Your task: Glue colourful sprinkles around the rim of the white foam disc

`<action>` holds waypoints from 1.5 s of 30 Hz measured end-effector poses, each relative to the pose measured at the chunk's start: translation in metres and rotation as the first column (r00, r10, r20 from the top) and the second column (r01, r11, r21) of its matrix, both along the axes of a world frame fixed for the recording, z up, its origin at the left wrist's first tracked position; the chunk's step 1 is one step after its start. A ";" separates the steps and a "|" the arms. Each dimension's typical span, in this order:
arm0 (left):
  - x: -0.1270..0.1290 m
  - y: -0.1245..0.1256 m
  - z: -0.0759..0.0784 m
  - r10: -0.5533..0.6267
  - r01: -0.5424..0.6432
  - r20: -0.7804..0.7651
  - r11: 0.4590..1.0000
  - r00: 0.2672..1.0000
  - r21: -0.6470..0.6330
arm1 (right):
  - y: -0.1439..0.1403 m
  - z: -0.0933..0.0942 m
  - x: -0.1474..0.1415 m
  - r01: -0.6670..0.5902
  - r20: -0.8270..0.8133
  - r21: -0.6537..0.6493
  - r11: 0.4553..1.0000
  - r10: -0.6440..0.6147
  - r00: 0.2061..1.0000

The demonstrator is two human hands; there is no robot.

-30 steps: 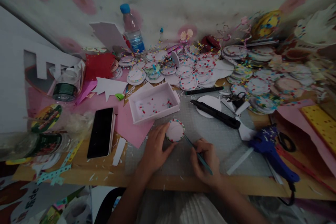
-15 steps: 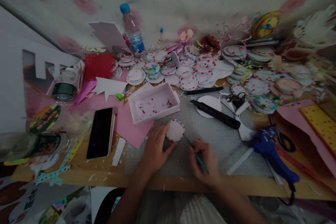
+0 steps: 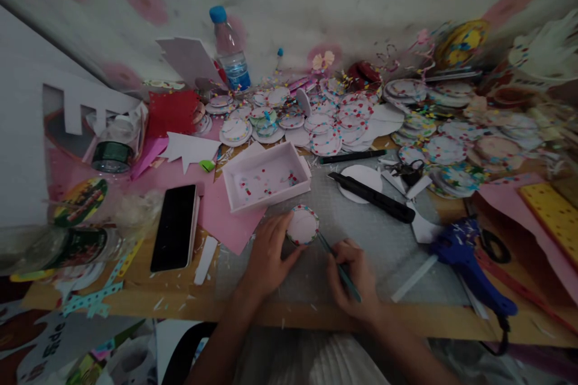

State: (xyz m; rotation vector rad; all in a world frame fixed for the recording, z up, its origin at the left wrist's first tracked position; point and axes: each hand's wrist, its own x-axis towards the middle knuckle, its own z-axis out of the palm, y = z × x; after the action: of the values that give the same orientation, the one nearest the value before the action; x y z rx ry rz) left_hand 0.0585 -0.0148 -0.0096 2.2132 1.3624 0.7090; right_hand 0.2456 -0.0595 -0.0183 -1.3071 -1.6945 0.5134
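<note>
My left hand (image 3: 271,249) grips the left edge of a small white disc (image 3: 303,225) between thumb and fingers. Red, blue and green dots run round the disc's rim. In my right hand (image 3: 354,277) is a slim teal pen-like tool (image 3: 345,281), its tip at the disc's lower right edge. I cannot make out the tip exactly. Behind the disc stands a shallow white box (image 3: 266,200) with small coloured bits inside. A black utility knife (image 3: 374,197) lies across a plain white disc (image 3: 361,174) to the right. Under my hands is a grey cutting mat (image 3: 298,280).
Stacks of decorated discs (image 3: 325,141) line the back beside a water bottle (image 3: 235,66). A phone (image 3: 174,228) lies at left, near clear jars (image 3: 112,147). At right rests a blue glue gun (image 3: 474,264), its cord hanging over the table's front edge.
The whole view has shifted very slightly. Both hands keep nearly the same pose, with the disc and the teal tool still held.
</note>
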 end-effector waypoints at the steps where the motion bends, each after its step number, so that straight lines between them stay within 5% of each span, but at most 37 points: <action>1: 0.000 0.000 0.000 0.000 0.000 -0.001 1.000 1.000 -0.002 | 0.000 0.000 0.000 0.000 -0.001 0.000 1.000 0.000 1.000; 45: 0.000 0.000 0.000 -0.004 0.003 0.005 1.000 1.000 0.025 | 0.002 -0.001 -0.003 0.002 0.063 0.037 0.999 -0.005 0.998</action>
State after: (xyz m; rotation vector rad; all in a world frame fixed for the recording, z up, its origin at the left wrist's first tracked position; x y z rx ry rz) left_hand 0.0582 -0.0148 -0.0096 2.2311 1.3541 0.7332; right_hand 0.2429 -0.0573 -0.0191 -1.3119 -1.7453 0.4409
